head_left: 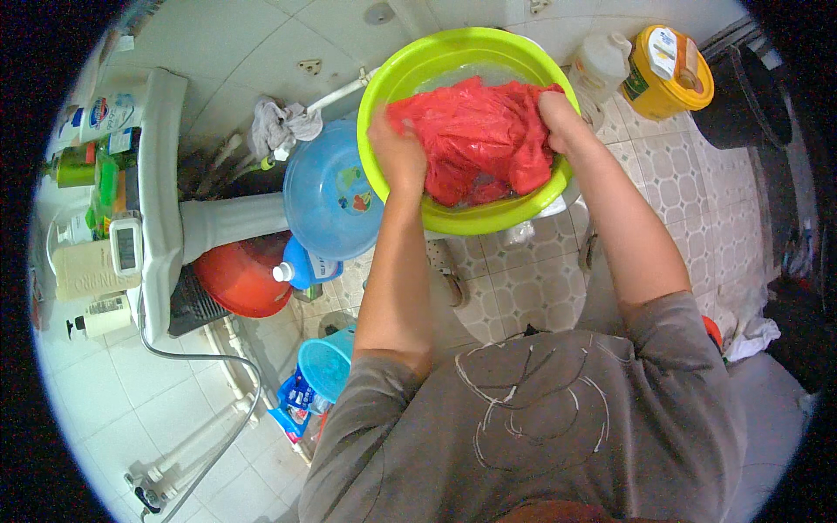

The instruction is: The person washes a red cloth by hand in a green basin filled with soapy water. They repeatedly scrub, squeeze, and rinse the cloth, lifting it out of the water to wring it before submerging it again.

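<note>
A wet red cloth (482, 131) lies bunched in a lime-green basin (510, 218) that holds some water. On the cloth's left side my left hand (398, 155), slightly blurred, is closed around its edge. My right hand (562, 122) grips the cloth's upper right corner with curled fingers. The cloth spreads between both hands, wet and shiny, with its lower part in the basin. What kind of garment or cloth it is cannot be made out from its folds.
A blue basin (327, 196), a red basin (248, 279) and a blue bottle (307, 266) stand left of the green basin. Farther left is a white sink (161, 209) with several bottles. A yellow bucket (663, 78), clear jug (602, 65) and black bin (741, 96) stand at the right.
</note>
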A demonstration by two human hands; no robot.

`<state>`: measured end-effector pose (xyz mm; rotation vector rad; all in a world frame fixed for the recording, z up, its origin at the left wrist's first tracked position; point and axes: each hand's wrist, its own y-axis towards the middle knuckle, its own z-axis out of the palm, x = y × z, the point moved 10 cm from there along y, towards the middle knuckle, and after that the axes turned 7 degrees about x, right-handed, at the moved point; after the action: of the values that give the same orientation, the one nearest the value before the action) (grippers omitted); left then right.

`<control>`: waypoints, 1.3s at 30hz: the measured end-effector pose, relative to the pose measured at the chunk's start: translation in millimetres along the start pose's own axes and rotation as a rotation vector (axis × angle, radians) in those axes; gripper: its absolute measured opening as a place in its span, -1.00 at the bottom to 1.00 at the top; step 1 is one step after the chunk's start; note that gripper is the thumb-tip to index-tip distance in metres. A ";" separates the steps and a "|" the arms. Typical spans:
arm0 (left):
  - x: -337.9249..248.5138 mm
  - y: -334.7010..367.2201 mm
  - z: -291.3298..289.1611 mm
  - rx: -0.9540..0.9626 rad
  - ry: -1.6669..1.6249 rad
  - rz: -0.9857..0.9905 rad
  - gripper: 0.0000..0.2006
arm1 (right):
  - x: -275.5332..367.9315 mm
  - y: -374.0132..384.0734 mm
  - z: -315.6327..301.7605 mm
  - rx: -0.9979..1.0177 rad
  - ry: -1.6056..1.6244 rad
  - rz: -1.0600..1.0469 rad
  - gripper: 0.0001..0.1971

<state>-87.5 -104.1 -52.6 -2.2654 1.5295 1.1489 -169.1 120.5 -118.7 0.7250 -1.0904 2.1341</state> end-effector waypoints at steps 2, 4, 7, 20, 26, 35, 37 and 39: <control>-22.0 -17.3 54.3 0.408 0.434 0.219 -0.51 | -12.3 12.4 -8.6 -0.023 -0.051 -0.083 -0.73; -17.3 -40.1 79.1 0.515 0.434 0.350 -0.48 | -4.9 16.5 -2.4 -0.090 -0.383 -0.242 -0.72; 2.5 -50.5 101.8 0.761 0.533 0.208 -0.56 | -34.0 5.2 15.1 0.030 -0.147 0.050 -0.73; -162.2 -62.7 25.0 0.269 -0.299 0.384 -0.80 | -9.8 -37.1 53.0 0.439 0.266 -0.498 -0.74; -37.2 -27.5 43.4 0.203 0.013 -0.187 -0.73 | -42.2 -39.7 64.8 -0.035 -0.040 -0.201 -0.75; -68.6 -40.7 62.3 0.349 0.346 0.091 -0.72 | -25.8 -34.9 78.7 0.200 0.118 -0.326 -0.77; -47.8 -27.2 51.9 0.309 0.310 -0.044 -0.70 | -36.9 -52.8 85.2 0.102 0.006 -0.199 -0.76; -42.9 -27.3 31.4 0.106 -0.216 -0.149 -0.71 | -45.6 -43.4 72.4 0.056 0.047 -0.139 -0.78</control>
<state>-87.3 -44.3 -52.2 -2.0709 1.2868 1.1952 -94.1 66.8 -92.6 0.7502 -0.9318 2.0596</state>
